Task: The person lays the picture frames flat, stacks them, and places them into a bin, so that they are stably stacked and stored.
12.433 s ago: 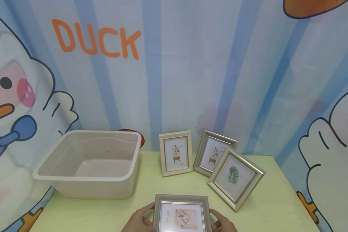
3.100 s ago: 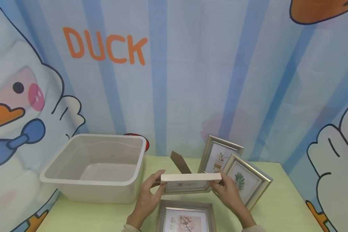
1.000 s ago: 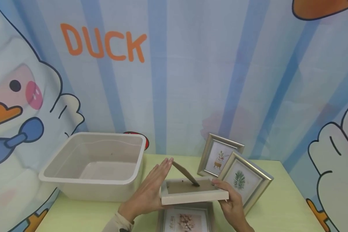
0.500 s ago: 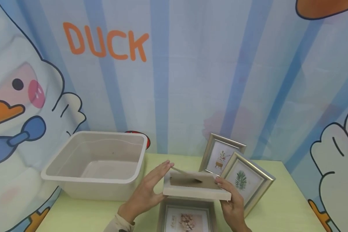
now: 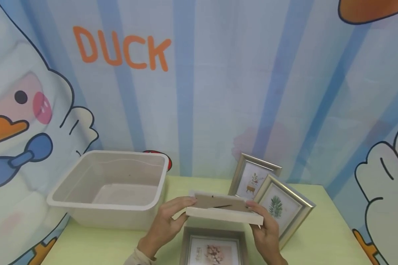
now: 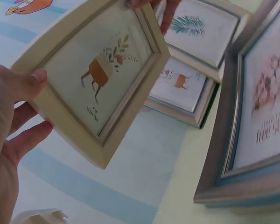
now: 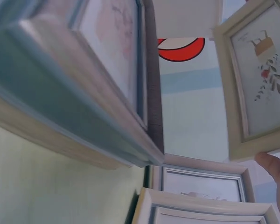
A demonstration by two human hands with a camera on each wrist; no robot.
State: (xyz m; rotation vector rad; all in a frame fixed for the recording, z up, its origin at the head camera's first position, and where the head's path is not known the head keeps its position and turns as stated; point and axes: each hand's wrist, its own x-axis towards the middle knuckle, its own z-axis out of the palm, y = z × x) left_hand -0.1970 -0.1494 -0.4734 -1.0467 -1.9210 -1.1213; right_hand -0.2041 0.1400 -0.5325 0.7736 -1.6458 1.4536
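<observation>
Both hands hold a cream picture frame above the table, its brown back facing up and its edge toward me. The stand leg on that back lies nearly flat. At the left end, my left hand pinches the frame with thumb below and fingers on top; my right hand grips the right end likewise. Seen from below in the left wrist view, the cream frame's front shows a potted plant print, with the left thumb on its border. Below it on the table lies a taupe picture frame with a pink flower print.
A beige plastic tub with nothing in it stands at the left of the pale green table. Two silvery-gold picture frames stand at the right: the plant-print frame behind, the green-leaf frame overlapping it. A duck-print curtain hangs behind.
The cream frame left its standing place at the back and was turned back side up. Its stand leg, raised a second ago, has folded down. My left fingers moved from the leg to the frame's edge.
</observation>
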